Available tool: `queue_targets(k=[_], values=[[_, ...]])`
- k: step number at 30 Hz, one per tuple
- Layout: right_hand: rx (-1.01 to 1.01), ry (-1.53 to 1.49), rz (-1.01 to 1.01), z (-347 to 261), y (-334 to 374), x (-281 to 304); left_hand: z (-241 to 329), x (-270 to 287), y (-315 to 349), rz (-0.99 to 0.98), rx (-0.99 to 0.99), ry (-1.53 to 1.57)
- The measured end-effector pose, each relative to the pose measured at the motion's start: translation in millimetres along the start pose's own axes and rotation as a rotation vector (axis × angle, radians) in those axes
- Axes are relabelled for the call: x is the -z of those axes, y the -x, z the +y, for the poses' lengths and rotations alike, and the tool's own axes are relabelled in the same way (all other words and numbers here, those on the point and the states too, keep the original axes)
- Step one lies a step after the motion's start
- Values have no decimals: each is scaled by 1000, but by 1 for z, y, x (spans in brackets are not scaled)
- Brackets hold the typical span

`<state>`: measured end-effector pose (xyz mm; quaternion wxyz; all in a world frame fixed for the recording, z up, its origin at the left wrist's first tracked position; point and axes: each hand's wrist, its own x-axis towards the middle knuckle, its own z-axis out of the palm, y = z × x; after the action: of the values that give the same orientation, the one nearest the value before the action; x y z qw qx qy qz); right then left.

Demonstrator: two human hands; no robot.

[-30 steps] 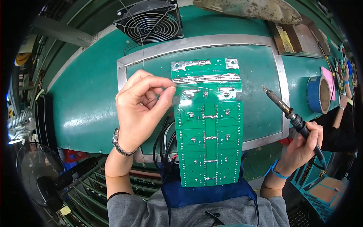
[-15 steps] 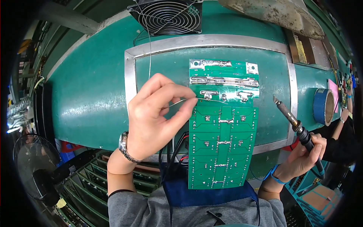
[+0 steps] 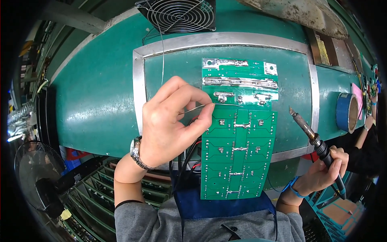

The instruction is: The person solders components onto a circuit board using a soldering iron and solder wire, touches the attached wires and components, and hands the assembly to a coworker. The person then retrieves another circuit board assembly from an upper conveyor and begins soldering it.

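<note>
Between its thumb and index finger, my left hand [image 3: 176, 117] pinches a thin solder wire [image 3: 163, 60]. The wire rises from behind the hand toward the fan, and its free end reaches over the far part of the green circuit board [image 3: 225, 135]. That board shows rows of solder joints, with shiny solder bridges down its middle. Just beyond it lies a second green section [image 3: 238, 73] with thick tinned strips and blobs. My right hand [image 3: 322, 173] grips a soldering iron [image 3: 317, 142] by its black handle. The iron's tip is in the air, right of the boards.
A black fan [image 3: 179, 18] with a wire guard stands at the far edge of the green bench [image 3: 92, 101]. A blue tape roll [image 3: 343, 112] sits at right. Slotted green racks [image 3: 96, 201] lie low on the left. Another person's hand [image 3: 368, 122] shows at far right.
My left hand has shifted slightly right with the solder wire. The iron's tip has come slightly left and down, still off the board. The boards appear a little higher in the view.
</note>
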<state>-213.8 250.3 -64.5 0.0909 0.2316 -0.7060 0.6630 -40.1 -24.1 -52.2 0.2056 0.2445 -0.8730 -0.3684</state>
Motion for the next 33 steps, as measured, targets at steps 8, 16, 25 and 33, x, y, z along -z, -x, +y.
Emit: queue_targets(k=[8, 16, 25, 33], values=[[14, 97, -158, -12, 1, -3, 17, -14, 7, 11, -168, -17], [-1, 130, -243, -10, -8, -2, 28, -31, 10, 37, -319, -128], [109, 133, -359, 0, -21, -4, 39, -39, 9, -12, -377, -240], [64, 117, -369, -3, -20, 5, 42, -41, 16, 52, -405, -242]])
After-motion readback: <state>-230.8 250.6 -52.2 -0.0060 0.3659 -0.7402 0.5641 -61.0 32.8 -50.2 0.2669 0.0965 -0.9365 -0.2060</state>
